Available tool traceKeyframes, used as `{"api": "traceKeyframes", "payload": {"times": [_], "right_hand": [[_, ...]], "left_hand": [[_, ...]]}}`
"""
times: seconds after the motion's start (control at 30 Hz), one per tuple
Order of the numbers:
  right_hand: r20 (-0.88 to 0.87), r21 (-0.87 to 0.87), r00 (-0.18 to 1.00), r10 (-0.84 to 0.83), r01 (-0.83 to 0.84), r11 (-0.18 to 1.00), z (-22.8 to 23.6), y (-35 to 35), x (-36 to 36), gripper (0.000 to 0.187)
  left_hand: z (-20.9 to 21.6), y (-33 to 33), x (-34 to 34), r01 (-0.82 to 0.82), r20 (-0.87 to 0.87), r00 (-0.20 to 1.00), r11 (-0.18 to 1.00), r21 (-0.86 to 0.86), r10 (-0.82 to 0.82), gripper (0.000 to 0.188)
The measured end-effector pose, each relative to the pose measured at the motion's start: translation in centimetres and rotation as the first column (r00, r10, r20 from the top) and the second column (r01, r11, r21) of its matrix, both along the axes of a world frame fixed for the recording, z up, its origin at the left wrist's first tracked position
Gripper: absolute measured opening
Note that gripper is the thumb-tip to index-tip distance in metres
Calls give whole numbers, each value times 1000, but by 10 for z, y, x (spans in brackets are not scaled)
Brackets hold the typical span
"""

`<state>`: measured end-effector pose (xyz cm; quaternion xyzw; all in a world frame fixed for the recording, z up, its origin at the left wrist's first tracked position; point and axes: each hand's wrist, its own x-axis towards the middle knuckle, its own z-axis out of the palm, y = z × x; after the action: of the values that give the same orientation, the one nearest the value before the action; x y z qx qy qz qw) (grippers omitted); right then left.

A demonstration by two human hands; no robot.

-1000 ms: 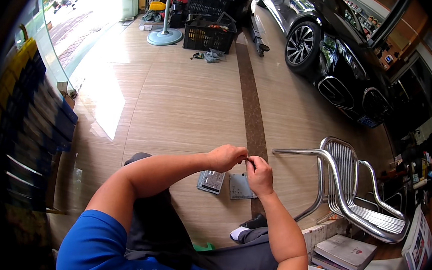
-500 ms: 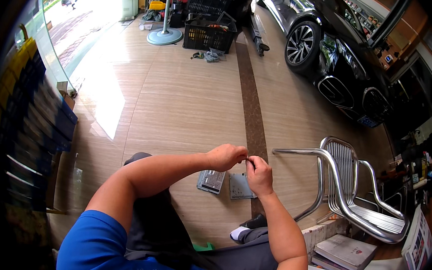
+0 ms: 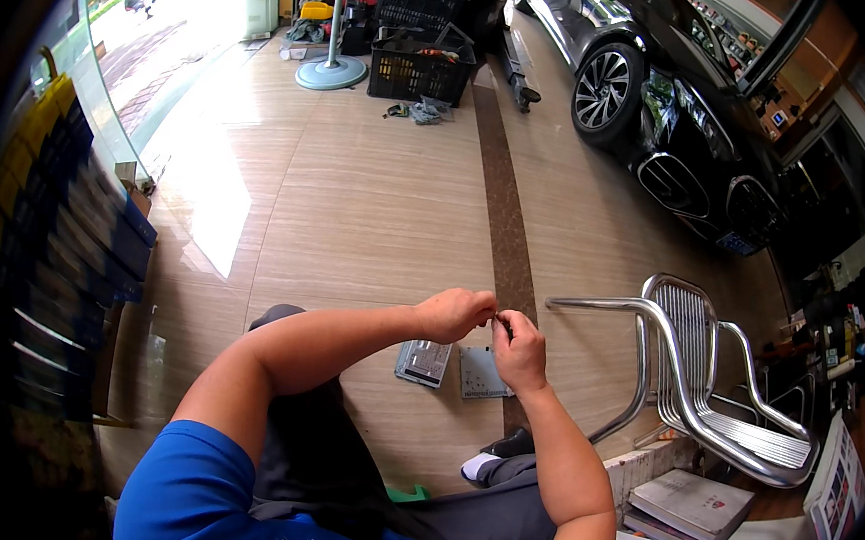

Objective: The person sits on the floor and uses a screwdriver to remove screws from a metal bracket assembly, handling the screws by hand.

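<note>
My left hand (image 3: 456, 315) and my right hand (image 3: 519, 353) meet fingertip to fingertip above the floor, in front of my knees. Both are closed in a pinch. A tiny dark thing shows between them, too small to name. Below my left hand lies a flat metal box-like device (image 3: 422, 362) with a pale label on top. Beside it, partly covered by my right hand, is a flat grey metal plate (image 3: 481, 376).
A metal-tube chair (image 3: 691, 378) stands at right, near stacked books (image 3: 692, 506). Farther off are a black car (image 3: 664, 116), a fan base (image 3: 331, 73) and black crates (image 3: 419, 73). Boxed goods (image 3: 74, 235) line the left. Tiled floor (image 3: 377, 196) spreads ahead.
</note>
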<state>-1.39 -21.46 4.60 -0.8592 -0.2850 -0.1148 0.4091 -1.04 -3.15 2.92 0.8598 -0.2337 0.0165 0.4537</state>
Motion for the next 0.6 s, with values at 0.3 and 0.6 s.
{"api": "traceKeyframes", "payload": {"times": [0.3,0.6], "right_hand": [[19,4,1000,13,-13,1000,1,-1,-1,6],[-5,-4,1000,10,-10,1000,3,0,-3,6]], "left_hand": [[1,-1,0,-4,-21,1000,1000,-14,4,15],[0,0,0,-7,-26,1000,999,-43,6,17]]}}
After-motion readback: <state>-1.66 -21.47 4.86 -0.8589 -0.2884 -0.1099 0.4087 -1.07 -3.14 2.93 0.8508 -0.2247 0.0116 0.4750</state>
